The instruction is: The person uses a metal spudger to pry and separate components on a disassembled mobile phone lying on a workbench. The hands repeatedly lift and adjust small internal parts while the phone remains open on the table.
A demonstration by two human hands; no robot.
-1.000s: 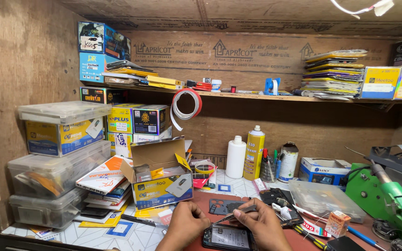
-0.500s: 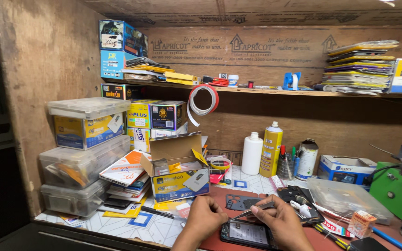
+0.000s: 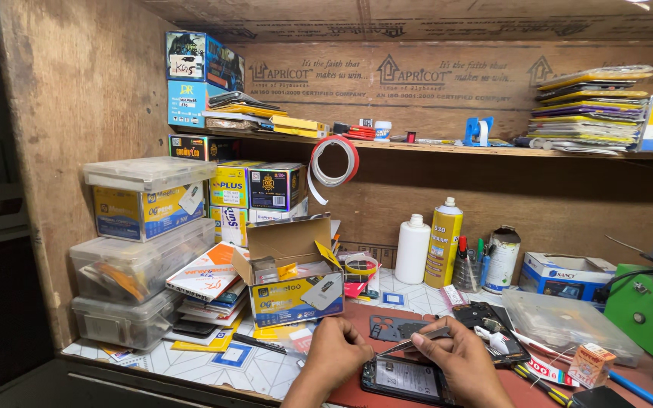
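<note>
At table's near edge, left hand (image 3: 339, 355) steadies an opened phone (image 3: 404, 378); right hand (image 3: 459, 361) pinches tweezers (image 3: 410, 346) over it. Open cardboard box (image 3: 294, 268), white bottle (image 3: 413, 249), yellow spray can (image 3: 444, 243) crowd behind.

Plywood walls (image 3: 85, 98), cluttered shelf (image 3: 447, 146), perhaps overhead lamp.

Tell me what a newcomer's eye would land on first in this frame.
Probably the two hands at the bottom centre: the left hand and right hand work over a dark opened phone on the red mat, the right fingers pinching thin tweezers. Next, the stack of clear plastic bins at left, and the yellow spray can beside a white bottle against the back wall.
</note>
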